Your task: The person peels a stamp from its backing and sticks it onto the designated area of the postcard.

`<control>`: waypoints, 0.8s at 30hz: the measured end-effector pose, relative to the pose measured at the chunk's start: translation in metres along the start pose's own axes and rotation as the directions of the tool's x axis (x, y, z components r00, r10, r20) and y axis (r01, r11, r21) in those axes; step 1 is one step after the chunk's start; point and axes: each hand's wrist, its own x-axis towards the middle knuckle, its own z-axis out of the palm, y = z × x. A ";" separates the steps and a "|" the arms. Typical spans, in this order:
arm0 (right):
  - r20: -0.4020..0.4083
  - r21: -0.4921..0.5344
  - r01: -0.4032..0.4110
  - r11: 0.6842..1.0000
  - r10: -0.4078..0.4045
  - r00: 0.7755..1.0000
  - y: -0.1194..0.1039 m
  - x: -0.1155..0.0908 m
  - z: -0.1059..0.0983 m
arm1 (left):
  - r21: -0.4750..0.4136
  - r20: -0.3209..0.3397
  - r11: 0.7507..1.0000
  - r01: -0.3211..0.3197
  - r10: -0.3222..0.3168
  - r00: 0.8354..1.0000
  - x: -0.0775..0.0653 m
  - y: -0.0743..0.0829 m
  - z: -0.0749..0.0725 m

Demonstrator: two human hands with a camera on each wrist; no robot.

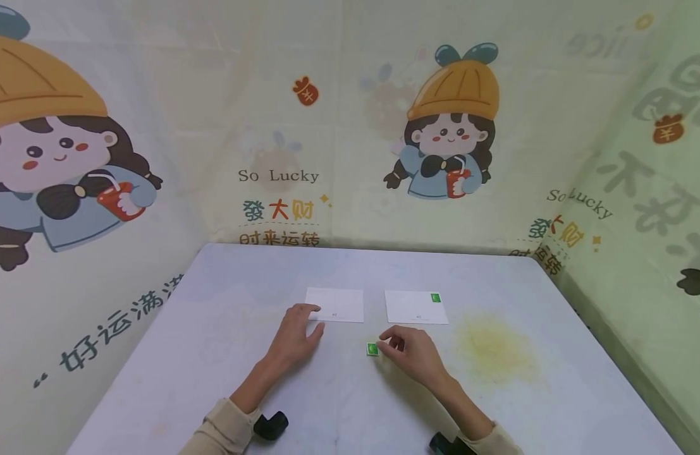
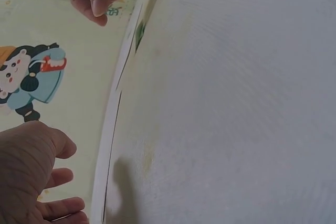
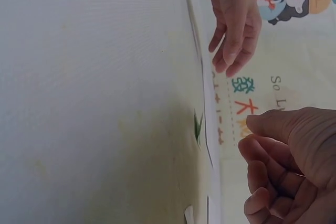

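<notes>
My left hand (image 1: 294, 335) is held with fingers spread at the left edge of a white card (image 1: 341, 304), its fingertips overlapping that edge in the head view. To the right lies a second white card (image 1: 409, 308), which has a green stamp (image 1: 435, 297) in its upper right corner. Closer to me, a loose green stamp (image 1: 372, 349) with a pale border lies on the table. Beside it my right hand (image 1: 413, 354) has loosely bent fingers, thumb and forefinger right at the stamp's edge. The right wrist view shows a gap between that thumb (image 3: 268, 123) and forefinger.
A white table (image 1: 213, 354) bears everything, with a yellowish stain (image 1: 497, 347) on its right side. Printed cloth walls (image 1: 338, 126) stand close behind and on both sides. Black devices (image 1: 271, 426) are worn at both wrists, below beige sleeves.
</notes>
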 end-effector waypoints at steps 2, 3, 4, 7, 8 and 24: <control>-0.005 -0.003 -0.001 1.000 0.001 1.000 0.000 0.000 0.001 | 0.004 0.002 1.000 0.009 -0.009 1.000 0.001 0.000 -0.001; -0.006 -0.009 -0.002 1.000 0.002 1.000 0.000 0.000 0.002 | 0.006 0.005 1.000 0.017 -0.017 1.000 0.001 0.000 -0.001; -0.006 -0.012 -0.005 1.000 0.005 1.000 -0.001 0.001 0.002 | 0.009 0.007 1.000 0.025 -0.025 1.000 0.001 -0.001 -0.002; -0.001 -0.022 -0.016 1.000 0.016 1.000 -0.002 0.002 0.004 | 0.006 0.014 0.999 0.051 -0.051 0.999 0.003 -0.001 -0.004; 0.000 -0.023 -0.018 1.000 0.019 1.000 -0.002 0.002 0.004 | 0.007 0.016 0.998 0.057 -0.057 0.998 0.003 -0.001 -0.004; 0.063 -0.007 -0.056 0.998 0.056 0.996 0.001 0.003 0.010 | 0.035 0.043 0.994 0.100 -0.101 0.994 0.012 -0.007 -0.009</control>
